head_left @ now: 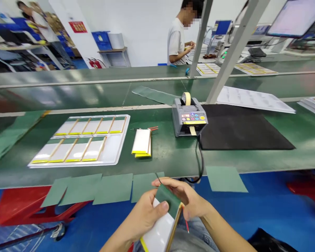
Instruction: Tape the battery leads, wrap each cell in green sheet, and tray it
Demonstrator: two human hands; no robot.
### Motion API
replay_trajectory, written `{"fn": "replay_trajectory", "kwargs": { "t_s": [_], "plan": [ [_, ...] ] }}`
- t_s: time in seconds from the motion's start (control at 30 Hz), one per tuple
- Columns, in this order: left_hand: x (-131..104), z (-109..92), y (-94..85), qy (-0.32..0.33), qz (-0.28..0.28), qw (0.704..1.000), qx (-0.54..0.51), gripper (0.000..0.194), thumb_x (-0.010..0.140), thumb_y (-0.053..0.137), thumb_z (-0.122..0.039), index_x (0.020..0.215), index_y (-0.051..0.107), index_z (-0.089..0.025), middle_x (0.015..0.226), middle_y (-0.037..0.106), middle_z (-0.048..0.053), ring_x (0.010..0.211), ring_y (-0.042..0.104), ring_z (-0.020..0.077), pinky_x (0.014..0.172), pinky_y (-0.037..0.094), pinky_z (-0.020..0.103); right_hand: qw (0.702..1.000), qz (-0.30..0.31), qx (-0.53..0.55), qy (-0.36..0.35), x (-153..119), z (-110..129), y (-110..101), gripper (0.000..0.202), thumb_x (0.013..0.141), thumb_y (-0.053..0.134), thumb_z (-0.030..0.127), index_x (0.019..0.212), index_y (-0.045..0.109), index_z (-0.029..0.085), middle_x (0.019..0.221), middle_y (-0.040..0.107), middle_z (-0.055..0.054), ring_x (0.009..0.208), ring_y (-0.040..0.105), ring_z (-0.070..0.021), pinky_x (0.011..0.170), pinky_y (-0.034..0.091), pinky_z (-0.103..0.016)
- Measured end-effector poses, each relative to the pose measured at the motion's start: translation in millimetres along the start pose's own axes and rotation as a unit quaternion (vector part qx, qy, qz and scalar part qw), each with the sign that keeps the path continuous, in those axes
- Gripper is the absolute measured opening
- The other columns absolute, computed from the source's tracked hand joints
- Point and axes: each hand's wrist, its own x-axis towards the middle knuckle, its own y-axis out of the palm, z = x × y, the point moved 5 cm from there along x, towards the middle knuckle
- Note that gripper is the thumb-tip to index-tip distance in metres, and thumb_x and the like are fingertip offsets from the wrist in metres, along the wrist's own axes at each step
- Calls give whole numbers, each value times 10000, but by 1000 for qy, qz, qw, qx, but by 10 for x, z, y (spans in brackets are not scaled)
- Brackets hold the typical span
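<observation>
Low at the centre, a white battery pack (160, 232) with a green strip across its top end is held between both hands. My left hand (149, 211) grips its left side, thumb pressed on the face near the green strip (170, 199). My right hand (190, 197) is closed round the upper right corner, where a red wire hangs down. On the bench, two stacked white packs (141, 140) with yellow ends and red wires lie beyond the hands. A white tray (112, 154) at the left holds two rows of similar packs. The tape dispenser (190, 117) stands to the right of the stack.
Green sheets (117, 189) hang along the bench's front edge, another (225, 179) at right. A black mat (241, 129) lies right of the dispenser, whose black cable (201, 161) drops over the edge. A metal post (233, 52) rises behind. A person (178, 38) works across the bench.
</observation>
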Motion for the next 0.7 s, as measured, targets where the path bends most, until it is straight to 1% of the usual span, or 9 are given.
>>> {"fn": "replay_trajectory", "kwargs": {
  "t_s": [0.1,0.2,0.27,0.3,0.37,0.4,0.5,0.6,0.7],
  "plan": [
    [-16,1,16,15,-3,1000,-15,618,655,651,-658,970,639,-126,772,603,46,584,456,93,530,347,188,996,-65,-24,-51,66,-46,48,779,584,721,643,1228,564,236,1262,543,-114,1188,493,-286,1020,368,-382],
    [-37,-17,-33,30,-36,999,21,700,633,596,-732,951,642,-110,749,608,58,607,487,113,574,377,211,993,-80,-59,-61,116,-110,91,739,633,647,686,1225,561,251,1278,538,-109,1198,491,-288,1014,389,-373],
    [-81,-85,-170,37,-78,994,70,737,629,560,-761,967,630,-110,764,630,72,636,534,148,583,406,234,991,-82,-96,-43,125,-155,73,733,703,564,698,1297,485,276,1340,496,-98,1244,451,-283,1047,358,-391],
    [-116,-150,-292,40,-109,988,101,732,645,543,-758,988,619,-116,779,642,75,644,552,163,577,418,243,988,-90,-118,-35,114,-172,35,727,746,512,694,1343,422,290,1370,469,-91,1258,438,-276,1060,342,-403],
    [-210,-356,-655,51,-194,964,175,663,711,515,-710,1044,588,-141,832,661,78,682,580,192,582,438,263,975,-137,-175,-26,54,-200,-115,682,825,426,652,1402,307,309,1398,439,-82,1247,450,-256,1065,337,-413],
    [-264,-492,-890,57,-247,942,219,601,758,495,-667,1070,572,-160,878,664,78,714,586,204,597,442,274,962,-175,-208,-23,6,-213,-221,648,849,414,622,1404,295,309,1384,454,-82,1226,469,-247,1055,352,-404],
    [-364,-934,-1650,65,-376,854,353,470,798,522,-568,1043,580,-171,990,635,107,947,559,283,773,447,367,909,-311,-278,12,-175,-295,-591,532,860,450,562,1312,433,283,1249,570,-86,1140,541,-238,959,457,-334],
    [-256,-1235,-2285,47,-428,787,442,385,808,612,-406,1095,561,-154,1136,580,108,1079,519,274,915,404,457,871,-387,-296,61,-290,-420,-843,499,826,479,593,1186,554,256,1132,640,-91,1065,596,-250,800,545,-266],
    [-15,-1311,-2660,9,-443,752,487,325,853,586,-354,1111,555,-157,1115,588,76,972,581,223,847,473,446,852,-420,-305,59,-294,-483,-891,498,782,523,616,1089,620,237,1043,681,-95,981,641,-261,698,568,-244]
  ]
}}
